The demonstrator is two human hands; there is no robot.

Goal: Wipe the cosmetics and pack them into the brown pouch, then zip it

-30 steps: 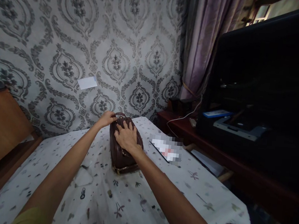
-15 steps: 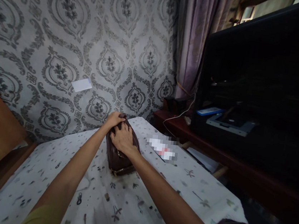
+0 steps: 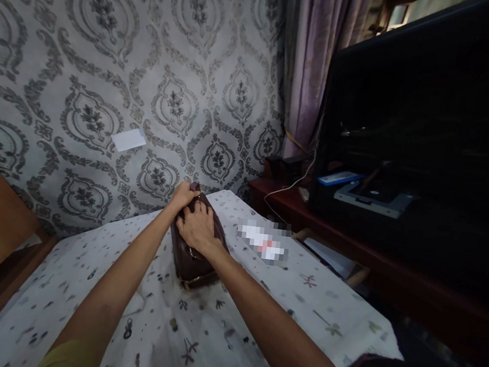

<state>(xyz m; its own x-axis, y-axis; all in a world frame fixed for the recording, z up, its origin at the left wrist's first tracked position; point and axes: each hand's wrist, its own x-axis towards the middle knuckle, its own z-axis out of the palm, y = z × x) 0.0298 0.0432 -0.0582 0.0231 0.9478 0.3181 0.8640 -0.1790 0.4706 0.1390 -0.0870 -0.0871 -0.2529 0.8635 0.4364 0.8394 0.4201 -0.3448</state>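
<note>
Brown bag (image 3: 194, 260) sits mid-table on a white cloth (image 3: 218, 334) with little printed doodles. Left hand (image 3: 183, 195) is clamped on the bag's far top end; right hand (image 3: 197, 228) presses on top, fingers curled, though whether it's actually pinching anything I can't tell. Damask wallpaper (image 3: 107, 73) behind, purple curtain (image 3: 304, 66), dark TV (image 3: 433, 111) on the right.

Bare printed tablecloth (image 3: 255, 320) lay open before the brown bag (image 3: 192, 257); the wall (image 3: 107, 73) stood close behind it.

Dim room, daylight from upper right, dark right side, wide-angle edge bending.
</note>
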